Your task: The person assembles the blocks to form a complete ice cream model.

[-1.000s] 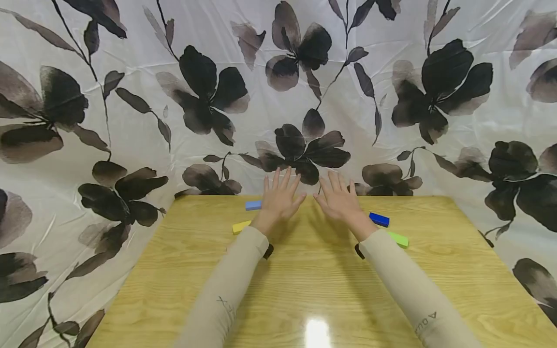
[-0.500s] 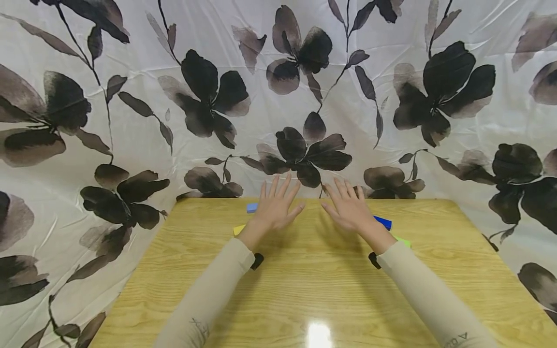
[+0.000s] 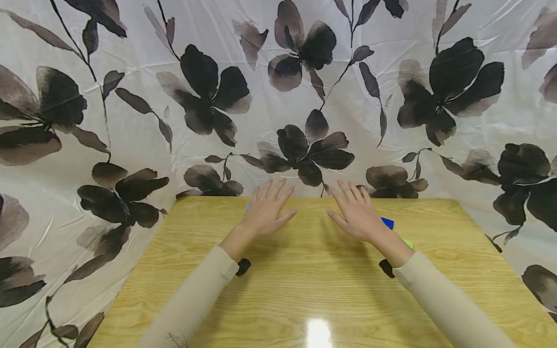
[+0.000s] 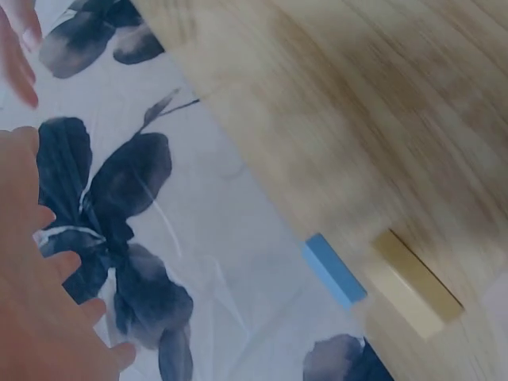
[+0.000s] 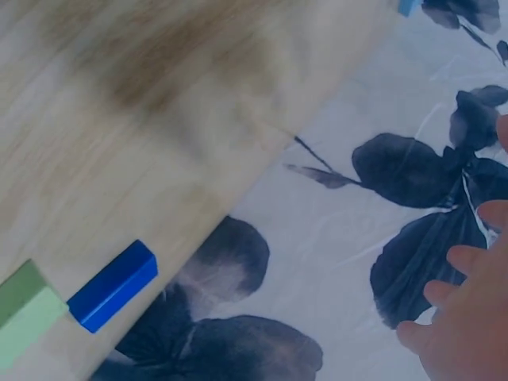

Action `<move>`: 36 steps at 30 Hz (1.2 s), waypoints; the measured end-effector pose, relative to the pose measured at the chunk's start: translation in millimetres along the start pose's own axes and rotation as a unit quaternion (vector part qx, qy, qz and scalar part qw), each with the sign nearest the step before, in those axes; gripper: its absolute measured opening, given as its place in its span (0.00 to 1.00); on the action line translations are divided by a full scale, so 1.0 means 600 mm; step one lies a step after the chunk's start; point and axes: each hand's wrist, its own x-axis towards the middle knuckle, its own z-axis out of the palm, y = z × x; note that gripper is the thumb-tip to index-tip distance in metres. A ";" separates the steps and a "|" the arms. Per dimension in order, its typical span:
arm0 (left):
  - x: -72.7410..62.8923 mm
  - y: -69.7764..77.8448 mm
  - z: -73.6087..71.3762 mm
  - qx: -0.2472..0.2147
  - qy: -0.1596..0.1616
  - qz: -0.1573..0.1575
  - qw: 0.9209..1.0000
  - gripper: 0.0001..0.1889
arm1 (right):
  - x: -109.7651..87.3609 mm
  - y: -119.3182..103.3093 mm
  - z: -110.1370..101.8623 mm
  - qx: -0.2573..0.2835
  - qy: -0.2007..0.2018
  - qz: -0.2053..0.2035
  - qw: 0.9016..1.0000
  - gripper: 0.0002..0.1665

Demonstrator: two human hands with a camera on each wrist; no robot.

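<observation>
My left hand [image 3: 266, 212] is held over the far part of the table, fingers straight and spread, holding nothing. Beneath and beside it lie a light blue block [image 4: 336, 270] and a yellow block [image 4: 417, 286], set side by side; in the head view the hand and arm hide the yellow one. Across from it my right hand [image 3: 358, 215] is likewise spread with straight fingers and carries nothing. A dark blue block [image 5: 115, 286] and a light green block [image 5: 30, 313] lie to its right, partly covered by the wrist in the head view.
The wooden table [image 3: 287, 290] has its far edge against a hanging cloth [image 3: 261, 111] printed with dark flowers. A black band [image 3: 243, 267] shows at the left wrist and a black strap piece [image 3: 386, 268] at the right one.
Both hands have drawn slightly back and apart, staying spread. The left hand and arm now cover the yellow block and most of the light blue one in the head view. The blocks have not moved.
</observation>
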 end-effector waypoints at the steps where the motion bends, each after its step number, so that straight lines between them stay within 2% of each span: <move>1: -0.006 -0.004 -0.001 0.001 0.004 0.001 1.000 0.36 | -0.004 0.002 -0.001 0.001 0.001 -0.004 1.000 0.41; 9: -0.049 -0.037 -0.018 0.000 0.035 0.013 0.999 0.34 | -0.039 0.032 -0.012 0.012 0.023 -0.006 1.000 0.40; 14: -0.082 -0.054 -0.031 -0.016 0.035 0.014 0.999 0.32 | -0.065 0.048 -0.016 0.020 0.050 -0.014 0.998 0.39; 20: -0.132 -0.078 -0.043 -0.038 0.058 0.023 0.997 0.30 | -0.103 0.064 -0.024 0.033 0.040 -0.010 0.999 0.38; 23: -0.153 -0.091 -0.049 -0.041 0.069 0.021 0.997 0.30 | -0.120 0.078 -0.027 0.033 0.042 -0.004 0.999 0.40; 28: -0.177 -0.109 -0.052 -0.054 0.069 0.004 0.996 0.30 | -0.147 0.108 -0.025 0.024 0.060 -0.010 0.998 0.40; 31: -0.188 -0.119 -0.049 -0.065 0.073 -0.002 0.995 0.29 | -0.161 0.123 -0.021 0.023 0.051 -0.002 0.998 0.40; 36: -0.212 -0.134 -0.039 -0.079 0.075 -0.015 0.994 0.28 | -0.184 0.136 -0.016 0.033 0.011 0.030 0.999 0.41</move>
